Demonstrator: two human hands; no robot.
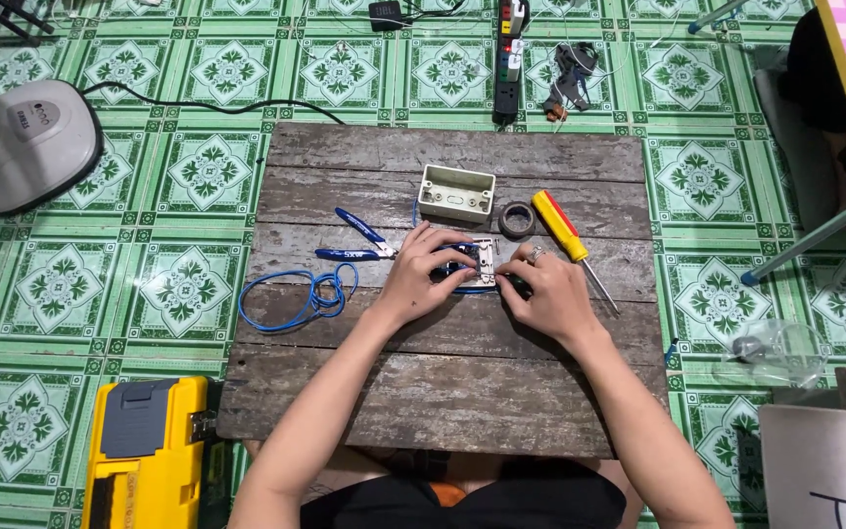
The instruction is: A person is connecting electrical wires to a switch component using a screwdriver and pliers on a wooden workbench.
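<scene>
Both hands meet over a small white switch module (483,260) with blue wire attached, lying on a weathered wooden board (443,392). My left hand (421,277) grips its left side with fingers curled over the blue wire. My right hand (544,291), a ring on one finger, pinches its right edge. Behind them lie a cream plastic wall box (456,193), a roll of black tape (516,220) and a yellow-handled screwdriver (562,227). Blue-handled pliers (356,240) rest just left of my left hand.
A coil of blue wire (307,295) hangs off the board's left edge. A yellow toolbox (147,453) stands at lower left, a fan base (26,144) at upper left, a power strip (508,59) at the back. A table leg (807,240) is on the right.
</scene>
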